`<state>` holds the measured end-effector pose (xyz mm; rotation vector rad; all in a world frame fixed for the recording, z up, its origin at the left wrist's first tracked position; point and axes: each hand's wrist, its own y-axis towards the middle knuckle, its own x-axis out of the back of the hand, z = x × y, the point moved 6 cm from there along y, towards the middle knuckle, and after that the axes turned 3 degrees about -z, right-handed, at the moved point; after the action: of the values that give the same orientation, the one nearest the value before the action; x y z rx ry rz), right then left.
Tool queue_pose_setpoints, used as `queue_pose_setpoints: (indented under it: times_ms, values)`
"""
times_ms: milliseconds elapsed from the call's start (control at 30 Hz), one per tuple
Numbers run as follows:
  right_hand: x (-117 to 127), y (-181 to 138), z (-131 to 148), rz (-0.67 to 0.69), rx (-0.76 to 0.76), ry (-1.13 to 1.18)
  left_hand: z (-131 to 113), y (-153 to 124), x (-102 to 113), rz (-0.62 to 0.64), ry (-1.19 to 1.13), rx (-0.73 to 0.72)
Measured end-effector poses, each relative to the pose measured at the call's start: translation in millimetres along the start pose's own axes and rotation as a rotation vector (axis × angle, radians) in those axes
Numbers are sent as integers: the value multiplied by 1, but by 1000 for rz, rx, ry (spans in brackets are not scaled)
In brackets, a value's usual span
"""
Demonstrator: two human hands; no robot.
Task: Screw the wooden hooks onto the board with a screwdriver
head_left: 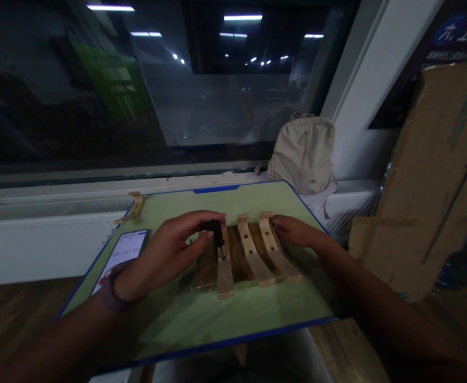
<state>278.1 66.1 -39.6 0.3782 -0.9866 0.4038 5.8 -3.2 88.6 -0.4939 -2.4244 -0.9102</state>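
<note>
A dark wooden base (205,268) lies on a green board (233,314) with three pale wooden slats across it. My left hand (165,255) pinches a small black-handled screwdriver (217,234), its tip standing on the left slat (224,274). My right hand (295,231) rests with closed fingers on the top of the right slat (277,250). The middle slat (251,252) shows two holes and lies untouched.
A phone (124,255) with a lit screen lies at the board's left edge. One more wooden piece (132,208) sits at the far left corner. A beige backpack (303,154) stands on the sill, and a big cardboard box (441,175) leans at the right.
</note>
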Motion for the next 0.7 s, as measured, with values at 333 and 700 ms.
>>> queue_pose_setpoints:
  times_ms: [333,700]
  values:
    - [1,0,-2,-30,9,0,-1,-4,-1,-94,-22,-16]
    - [1,0,-3,-20,7,2,-9,-3,0,-158,59,-184]
